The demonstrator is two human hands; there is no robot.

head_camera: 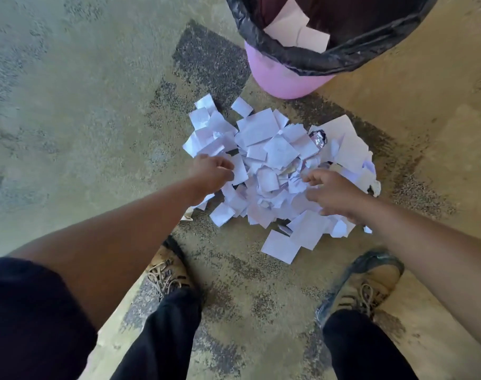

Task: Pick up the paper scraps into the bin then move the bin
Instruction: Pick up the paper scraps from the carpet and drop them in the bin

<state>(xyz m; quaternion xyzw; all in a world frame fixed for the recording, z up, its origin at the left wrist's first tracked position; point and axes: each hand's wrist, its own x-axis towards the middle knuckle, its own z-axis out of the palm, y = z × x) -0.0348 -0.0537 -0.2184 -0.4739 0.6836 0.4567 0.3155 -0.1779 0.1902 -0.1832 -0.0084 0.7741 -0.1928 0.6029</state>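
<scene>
My feed: soft even daylight, no hard shadows. White paper scraps [272, 165] slightly blown out. Hands bit motion-blurred, wide-angle stretch at edges, whole pic kinda soft tbh.

The bin [286, 75] is cut off by the top edge, so only its near wall and part of the rim show, and its floor is hidden under pale sheets inside. The left hand [210, 175] and right hand [334, 197] are motion-blurred; whether their fingers grip any paper scraps [272, 160] cannot be told. Scraps beneath both palms are hidden, and the small dark crumpled piece [318, 138] cannot be identified
</scene>
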